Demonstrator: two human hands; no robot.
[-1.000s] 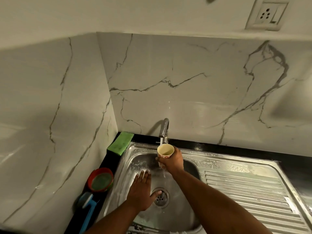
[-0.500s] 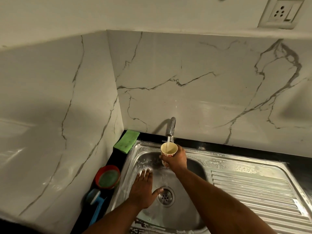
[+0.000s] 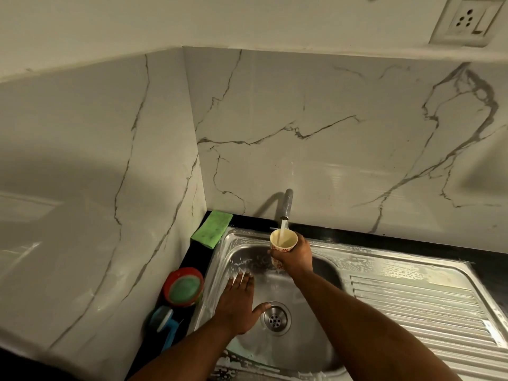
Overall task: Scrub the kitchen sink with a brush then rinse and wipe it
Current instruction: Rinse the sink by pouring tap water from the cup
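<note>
Right hand [image 3: 295, 255] is gripping a cup [image 3: 283, 243] under the running tap [image 3: 287, 203], left hand [image 3: 237, 303] lying flat and open in the sink [image 3: 302, 347].

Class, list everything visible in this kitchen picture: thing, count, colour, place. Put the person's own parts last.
sink: 1, steel, set in the counter
counter: 1, black, around sink
drain: 1, steel, basin floor
tap: 1, metal, behind basin, running
cup: 1, cream with red flowers, under tap
cloth: 1, green, counter's back left corner
tub: 1, red, counter left of sink
brush: 1, blue, counter, nearer than tub
socket: 1, white, wall upper right
left grip: 1, bare, flat in basin beside drain
right grip: 1, bare, holds cup
</note>
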